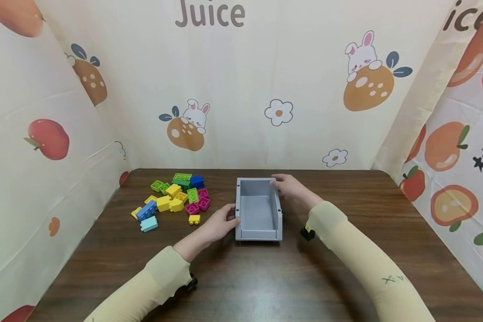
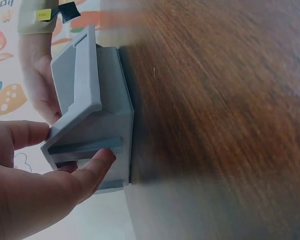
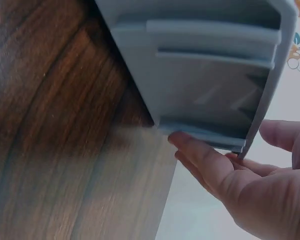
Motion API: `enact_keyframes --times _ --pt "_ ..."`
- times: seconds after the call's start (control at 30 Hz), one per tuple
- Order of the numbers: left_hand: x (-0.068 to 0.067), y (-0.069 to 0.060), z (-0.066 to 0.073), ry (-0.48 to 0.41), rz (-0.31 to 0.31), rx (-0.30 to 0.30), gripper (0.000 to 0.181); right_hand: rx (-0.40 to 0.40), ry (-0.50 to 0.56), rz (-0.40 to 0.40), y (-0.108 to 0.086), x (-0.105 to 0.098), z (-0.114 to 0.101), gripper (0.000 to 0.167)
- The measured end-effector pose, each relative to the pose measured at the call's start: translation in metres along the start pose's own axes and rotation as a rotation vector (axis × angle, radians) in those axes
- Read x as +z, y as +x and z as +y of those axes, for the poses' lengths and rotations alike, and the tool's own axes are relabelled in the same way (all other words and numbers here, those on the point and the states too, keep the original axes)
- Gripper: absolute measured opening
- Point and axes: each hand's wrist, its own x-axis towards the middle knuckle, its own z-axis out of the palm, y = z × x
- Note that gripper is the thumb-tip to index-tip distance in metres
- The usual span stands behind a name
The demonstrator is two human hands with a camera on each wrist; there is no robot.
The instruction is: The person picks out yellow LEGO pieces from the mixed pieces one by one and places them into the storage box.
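A grey open-topped plastic storage bin (image 1: pixel 259 234) stands upright on the table, its low front edge towards me and no contents visible inside. At its left side my left hand (image 1: pixel 221 223) holds the wall. The left wrist view shows that thumb on the bin's rim (image 2: pixel 70 121) and the fingers against the ribbed side. My right hand (image 1: pixel 294 188) grips the far right corner. In the right wrist view its thumb is by the rim and the fingers (image 3: pixel 205 157) lie along the outer wall of the bin (image 3: pixel 205 90).
Several loose toy building bricks lie left of the bin: yellow bricks (image 1: pixel 163 204), blue bricks (image 1: pixel 146 210), green bricks (image 1: pixel 183 180), magenta bricks (image 1: pixel 203 203) and a light blue brick (image 1: pixel 149 224). A printed curtain (image 1: pixel 241 89) hangs behind the dark wooden table (image 1: pixel 241 281).
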Motion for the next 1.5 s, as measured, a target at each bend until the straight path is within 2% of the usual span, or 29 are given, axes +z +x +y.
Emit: enact_keyframes --times 0.23,0.63,0.77,0.93,1.03,1.2,1.33,1.5 --pt "0.001 -0.001 0.001 -0.002 -0.005 -0.005 0.051 -0.014 0.009 0.030 0.002 0.001 0.004 0.044" --pt "-0.001 0.001 0.000 0.032 0.001 -0.007 0.054 -0.014 0.028 0.085 -0.001 0.004 0.006 0.041" --pt "-0.007 -0.001 -0.001 0.060 0.019 0.014 0.057 -0.015 0.022 0.094 0.002 0.004 0.009 0.041" --pt "-0.022 -0.011 0.003 0.121 0.063 0.063 0.060 -0.011 0.024 0.111 0.002 0.007 0.009 0.041" --pt "-0.034 -0.019 0.004 0.208 0.088 0.104 0.061 -0.010 0.033 0.121 0.001 0.009 0.008 0.043" --pt "-0.051 -0.032 0.003 0.431 0.117 0.165 0.059 -0.004 0.035 0.134 -0.001 0.010 0.007 0.046" --pt "-0.061 -0.039 -0.002 0.593 0.135 0.166 0.055 -0.011 0.033 0.136 0.000 0.010 0.008 0.046" --pt "-0.071 -0.043 -0.016 0.787 0.173 0.172 0.053 -0.028 0.037 0.125 0.000 0.009 0.010 0.049"
